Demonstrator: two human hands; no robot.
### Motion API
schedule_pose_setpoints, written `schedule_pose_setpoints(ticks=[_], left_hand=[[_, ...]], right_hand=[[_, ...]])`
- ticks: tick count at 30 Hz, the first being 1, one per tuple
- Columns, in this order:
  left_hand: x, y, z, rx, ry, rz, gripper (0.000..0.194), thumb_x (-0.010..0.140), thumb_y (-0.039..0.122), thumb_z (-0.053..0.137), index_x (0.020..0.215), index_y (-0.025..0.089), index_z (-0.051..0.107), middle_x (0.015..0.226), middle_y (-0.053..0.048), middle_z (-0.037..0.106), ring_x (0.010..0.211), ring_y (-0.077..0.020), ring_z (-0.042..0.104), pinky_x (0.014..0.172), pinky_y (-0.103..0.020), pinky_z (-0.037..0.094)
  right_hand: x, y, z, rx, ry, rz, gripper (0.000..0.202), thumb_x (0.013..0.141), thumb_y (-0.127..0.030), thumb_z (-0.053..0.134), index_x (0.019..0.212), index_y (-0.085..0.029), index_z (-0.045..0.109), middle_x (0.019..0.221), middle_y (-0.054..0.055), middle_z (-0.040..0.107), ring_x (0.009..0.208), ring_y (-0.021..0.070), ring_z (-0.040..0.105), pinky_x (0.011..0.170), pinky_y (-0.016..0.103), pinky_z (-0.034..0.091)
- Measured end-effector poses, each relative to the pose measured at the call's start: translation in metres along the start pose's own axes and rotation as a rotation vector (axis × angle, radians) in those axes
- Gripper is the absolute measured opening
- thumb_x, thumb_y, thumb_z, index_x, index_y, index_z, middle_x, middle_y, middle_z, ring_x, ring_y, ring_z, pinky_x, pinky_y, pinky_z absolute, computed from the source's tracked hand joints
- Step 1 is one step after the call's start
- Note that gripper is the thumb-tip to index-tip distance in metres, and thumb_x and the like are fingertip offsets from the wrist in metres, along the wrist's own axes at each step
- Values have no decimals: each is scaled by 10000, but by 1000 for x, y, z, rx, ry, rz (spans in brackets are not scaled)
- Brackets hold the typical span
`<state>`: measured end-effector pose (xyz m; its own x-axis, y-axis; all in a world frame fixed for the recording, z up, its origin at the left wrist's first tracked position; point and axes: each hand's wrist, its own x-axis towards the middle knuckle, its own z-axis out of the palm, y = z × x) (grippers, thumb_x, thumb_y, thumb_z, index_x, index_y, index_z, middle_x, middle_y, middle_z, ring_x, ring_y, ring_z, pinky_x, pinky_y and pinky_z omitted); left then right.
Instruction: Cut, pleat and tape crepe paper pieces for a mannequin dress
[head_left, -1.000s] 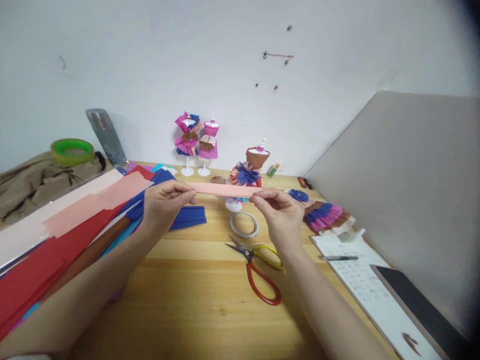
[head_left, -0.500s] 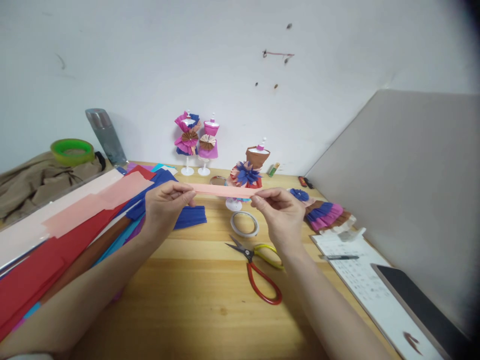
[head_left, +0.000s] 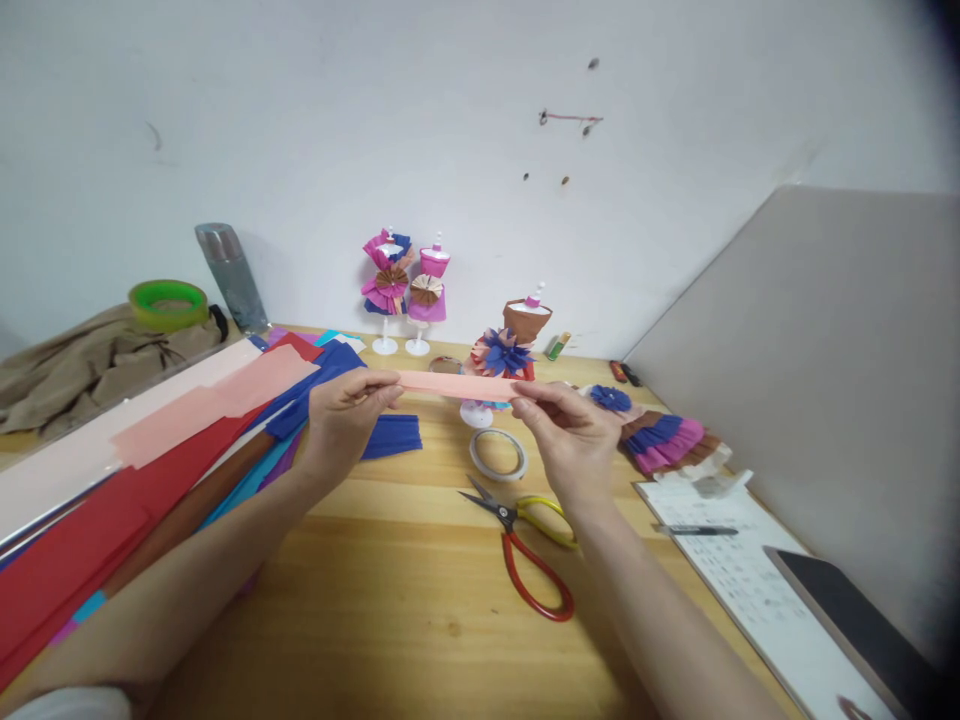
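A narrow strip of peach crepe paper [head_left: 457, 386] is stretched level above the table. My left hand [head_left: 346, 420] pinches its left end, and my right hand [head_left: 574, 435] pinches its right end. Behind the strip stands a small dress form [head_left: 528, 322] with a brown top and a blue and peach paper flower, partly covered by the strip. Below it on the table lie a roll of double-sided tape [head_left: 499, 455] and scissors [head_left: 506, 515] with one red and one yellow handle, blades apart.
Coloured crepe paper sheets [head_left: 180, 480] spread over the left side. Two dressed forms [head_left: 388, 280] stand by the wall. Green tape [head_left: 167, 305] lies on brown cloth [head_left: 82, 360] near a bottle [head_left: 232, 275]. Rightward are a ruffled paper piece [head_left: 671, 440], a pen [head_left: 697, 530] and a tablet [head_left: 855, 620].
The whole view has shifted slightly, so things appear a little further right and lower. Both hands still hold the peach strip taut between them.
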<state>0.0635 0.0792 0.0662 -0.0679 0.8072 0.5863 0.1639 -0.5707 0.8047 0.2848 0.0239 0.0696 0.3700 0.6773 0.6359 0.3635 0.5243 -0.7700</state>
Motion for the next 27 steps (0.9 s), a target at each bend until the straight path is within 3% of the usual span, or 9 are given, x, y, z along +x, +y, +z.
schedule_pose_setpoints(ticks=[7, 20, 27], left_hand=[[-1, -3, -2, 73, 3, 46, 58, 741, 215, 692, 704, 209, 736, 632, 10, 714, 602, -140, 663, 616, -242, 550], [3, 6, 2, -98, 17, -111, 56, 632, 227, 736, 624, 182, 705, 596, -3, 708, 555, -141, 646, 570, -238, 536], [4, 12, 3, -139, 5, -118, 69, 622, 223, 720, 582, 177, 688, 579, -11, 692, 567, -142, 641, 576, -244, 542]], right_hand=[[0, 1, 1, -34, 7, -5, 55, 734, -252, 728, 764, -205, 734, 741, 30, 722, 661, 169, 626, 627, 310, 502], [0, 9, -1, -30, -35, 7, 44, 756, -250, 705, 749, -207, 702, 750, 20, 693, 696, 168, 617, 666, 308, 494], [4, 6, 0, 38, -15, 102, 78, 677, -254, 742, 669, -199, 687, 678, 14, 687, 637, 156, 600, 616, 290, 492]])
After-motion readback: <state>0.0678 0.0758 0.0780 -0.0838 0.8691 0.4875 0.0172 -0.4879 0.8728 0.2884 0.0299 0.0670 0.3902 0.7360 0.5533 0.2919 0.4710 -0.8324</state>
